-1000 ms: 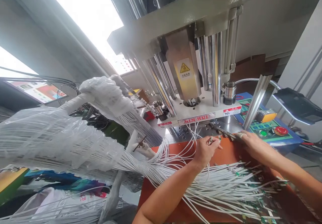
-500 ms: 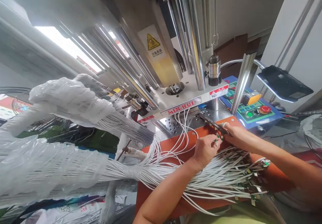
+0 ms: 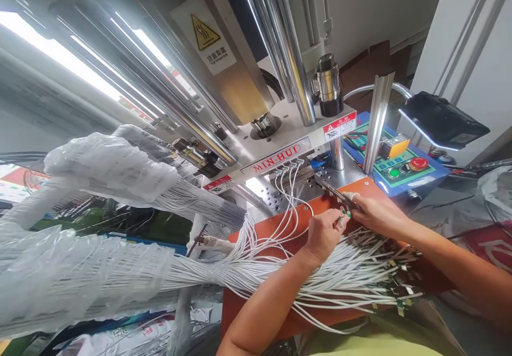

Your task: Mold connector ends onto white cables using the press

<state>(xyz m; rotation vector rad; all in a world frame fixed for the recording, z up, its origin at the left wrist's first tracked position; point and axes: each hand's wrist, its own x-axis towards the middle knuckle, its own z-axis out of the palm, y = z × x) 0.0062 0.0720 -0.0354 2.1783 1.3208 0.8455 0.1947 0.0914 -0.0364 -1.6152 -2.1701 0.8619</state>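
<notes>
My left hand (image 3: 325, 237) is closed, thumb and fingers pinching a cable end with a small green circuit board (image 3: 341, 220). Close beside it, my right hand (image 3: 372, 213) is closed around the near end of a long dark metal bar (image 3: 335, 195), which points toward the press base. A pale covering (image 3: 350, 196) shows on one right finger. Below both hands, a thick bundle of white cables (image 3: 256, 270) fans out over an orange-brown board (image 3: 368, 189). Many small green-and-metal cable ends (image 3: 401, 292) lie at its right.
A press plate (image 3: 276, 160) marked MIN-HUI spans chrome rods over a metal base, with several white cables (image 3: 294, 177) under it. Right of it stand a blue control box (image 3: 424, 183) with a red stop button and a black lamp (image 3: 448, 119). Plastic-wrapped cable bundles (image 3: 108, 167) hang left.
The press plate sits higher above its base, exposing cable ends beneath it. The view has shifted slightly. Both hands keep nearly the same place and grip.
</notes>
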